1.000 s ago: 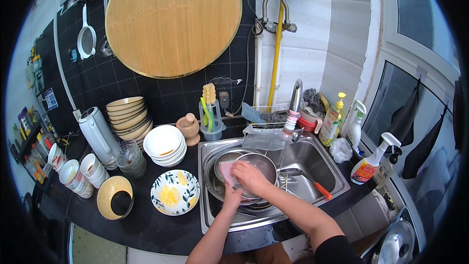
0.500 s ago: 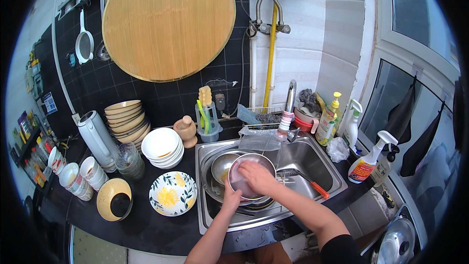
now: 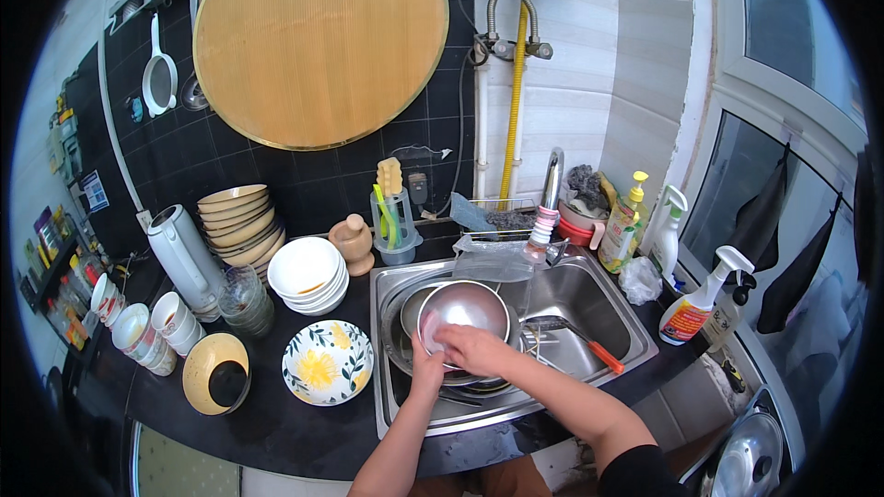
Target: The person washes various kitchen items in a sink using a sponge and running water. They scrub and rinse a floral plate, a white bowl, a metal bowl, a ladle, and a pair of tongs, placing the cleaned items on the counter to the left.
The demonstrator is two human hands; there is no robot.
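Head view. The metal bowl (image 3: 477,306) tilts over stacked vessels (image 3: 412,311) in the left basin of the sink (image 3: 575,290); the left hand (image 3: 427,368) pinches its near-left rim, the right hand (image 3: 468,350) grips a pink cloth (image 3: 429,326) against its inside. Uneven pressure on slick metal could make it slip.

You wear a short black sleeve (image 3: 637,473) on the right arm, plain where it shows, hem near the elbow. Your forearms (image 3: 573,398), left hand (image 3: 426,370) and right hand (image 3: 470,350) are bare.
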